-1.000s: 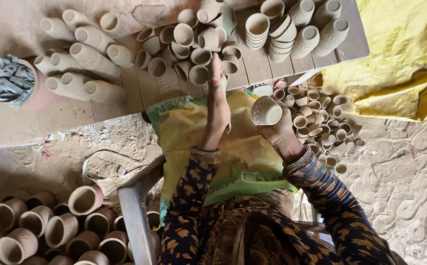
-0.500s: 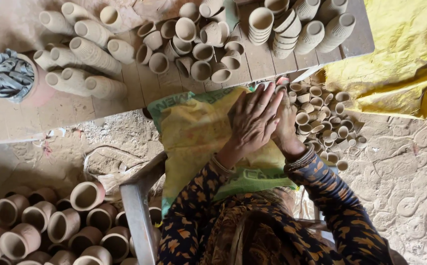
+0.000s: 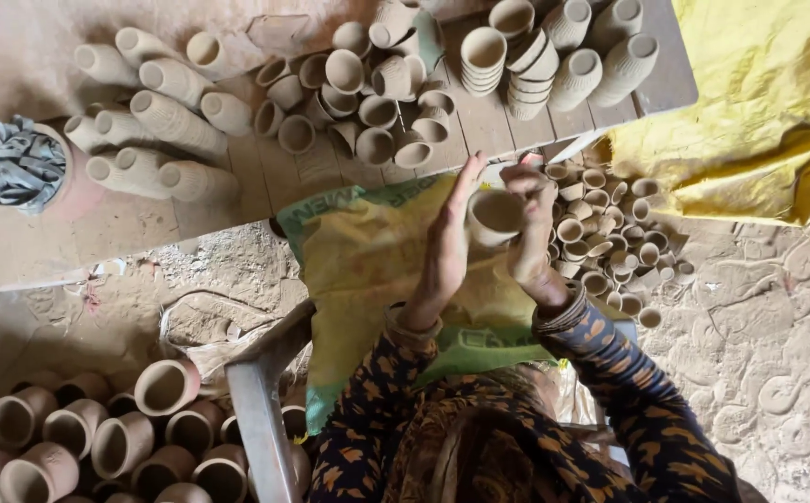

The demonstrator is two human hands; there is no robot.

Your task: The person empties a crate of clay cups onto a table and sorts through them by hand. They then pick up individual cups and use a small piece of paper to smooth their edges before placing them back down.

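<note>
Head view, one clay cup [image 3: 496, 214] pinched by right hand [image 3: 531, 233] fingers, left hand [image 3: 444, 251] flat, fingers together.

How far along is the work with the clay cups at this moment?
Done, it seems: many cups lie and stand stacked on the wooden board. In hand: the right hand holds one clay cup, the left hand flat against its side. Possibly left: small cups on the ground and larger pots at lower left.
</note>
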